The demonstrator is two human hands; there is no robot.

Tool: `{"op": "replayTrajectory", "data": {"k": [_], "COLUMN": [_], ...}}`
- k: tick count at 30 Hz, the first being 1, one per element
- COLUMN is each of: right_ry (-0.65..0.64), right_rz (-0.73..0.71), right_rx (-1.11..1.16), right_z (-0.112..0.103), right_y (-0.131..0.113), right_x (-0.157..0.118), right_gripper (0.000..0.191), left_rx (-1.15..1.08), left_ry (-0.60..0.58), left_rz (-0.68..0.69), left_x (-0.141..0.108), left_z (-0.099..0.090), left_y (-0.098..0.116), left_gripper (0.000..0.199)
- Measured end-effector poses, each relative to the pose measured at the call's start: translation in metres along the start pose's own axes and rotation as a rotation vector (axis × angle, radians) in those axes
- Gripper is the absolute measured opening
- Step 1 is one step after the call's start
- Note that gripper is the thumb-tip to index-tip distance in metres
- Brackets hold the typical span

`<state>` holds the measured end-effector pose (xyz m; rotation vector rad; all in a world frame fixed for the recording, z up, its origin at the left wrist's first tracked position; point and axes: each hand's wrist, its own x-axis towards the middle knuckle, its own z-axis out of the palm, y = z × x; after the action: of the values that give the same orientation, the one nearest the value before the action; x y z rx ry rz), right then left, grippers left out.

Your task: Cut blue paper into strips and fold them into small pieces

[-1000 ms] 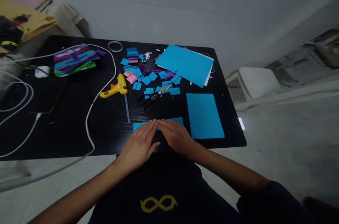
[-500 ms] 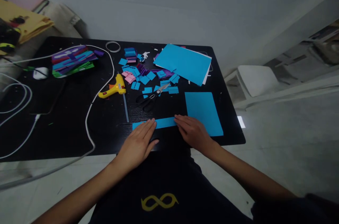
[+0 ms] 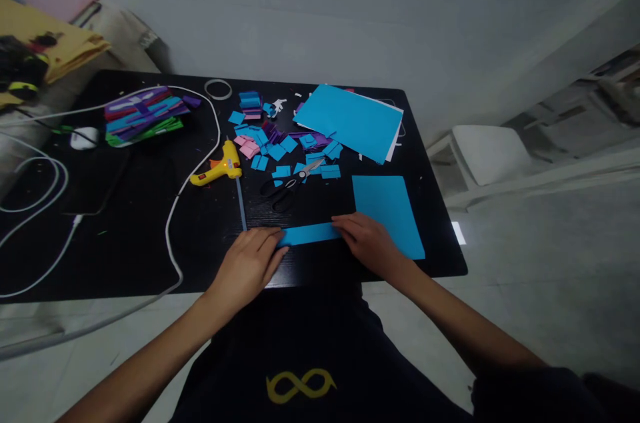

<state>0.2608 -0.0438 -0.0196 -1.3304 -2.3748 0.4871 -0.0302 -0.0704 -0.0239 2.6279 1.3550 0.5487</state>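
Note:
A folded-looking strip of blue paper (image 3: 309, 234) lies along the front of the black table, between my two hands. My left hand (image 3: 249, 257) is closed over the strip's left end, fingers bent on top and thumb at the near edge. At the right end, the fingers of my right hand (image 3: 369, 243) are pressed together on the paper, its thumb mostly hidden. Beside my right hand lies a larger blue paper sheet (image 3: 389, 213). Black-handled scissors (image 3: 290, 186) rest beyond the strip, blades on small blue paper pieces (image 3: 330, 172).
A yellow glue gun (image 3: 220, 166) with a glue stick (image 3: 241, 204) lies left of the scissors. A white cable (image 3: 167, 236) crosses the table (image 3: 140, 249). Bundled coloured paper strips (image 3: 145, 113), a tape ring (image 3: 219, 89) and stacked blue sheets (image 3: 350, 119) sit farther back.
My left hand has slid left along the strip, and its flat fingers have bent round the left end. My right hand stays at the right end. The view has shifted slightly.

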Motion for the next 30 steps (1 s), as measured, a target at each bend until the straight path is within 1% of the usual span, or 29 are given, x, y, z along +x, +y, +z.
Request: {"op": "replayTrajectory", "data": {"k": [2,3,5,7,9,10,12,13,17,19,25,28,30], "right_ry": [-0.015,-0.021,-0.012,0.059,0.188,0.242,0.318,0.334,0.305,0.279,0.178,0.182,0.187], "right_rz": [-0.007,-0.012,0.005,0.081,0.191,0.220,0.239,0.237,0.224,0.235,0.381,0.408,0.413], "right_rx": [0.026,0.041,0.057,0.044,0.023,0.042,0.102,0.121,0.137,0.138,0.132,0.218,0.306], "right_z": [0.000,-0.001,-0.004,-0.011,-0.021,-0.026,-0.034,-0.036,-0.034,-0.030,-0.026,-0.023,-0.020], "right_y": [0.001,0.002,0.004,0.008,0.011,0.011,0.010,0.009,0.003,0.001,0.000,0.002,0.006], "right_x": [0.007,0.012,0.024,0.040,0.057,0.065,0.079,0.084,0.095,0.096,0.100,0.104,0.106], "right_gripper": [0.031,0.031,0.030,0.028,0.026,0.024,0.023,0.022,0.020,0.019,0.019,0.015,0.013], "left_rx": [-0.005,0.003,0.028,0.029,-0.009,-0.026,-0.050,-0.060,-0.125,-0.152,-0.095,-0.077,-0.111], "left_ry": [-0.016,-0.039,-0.121,-0.227,-0.309,-0.340,-0.377,-0.388,-0.425,-0.454,-0.510,-0.510,-0.505], "left_rz": [0.010,0.010,-0.032,-0.098,-0.156,-0.174,-0.188,-0.185,-0.180,-0.190,-0.133,-0.099,-0.076], "left_x": [0.017,0.025,0.042,0.055,0.065,0.069,0.074,0.076,0.082,0.085,0.099,0.103,0.104], "left_z": [0.004,0.006,0.009,0.010,0.010,0.009,0.007,0.006,0.004,0.004,-0.001,-0.003,-0.003], "left_y": [0.008,0.013,0.021,0.027,0.029,0.030,0.029,0.028,0.026,0.025,0.021,0.020,0.016], "left_gripper": [0.026,0.028,0.033,0.023,0.020,0.021,0.024,0.026,0.038,0.040,0.030,0.028,0.026]}}
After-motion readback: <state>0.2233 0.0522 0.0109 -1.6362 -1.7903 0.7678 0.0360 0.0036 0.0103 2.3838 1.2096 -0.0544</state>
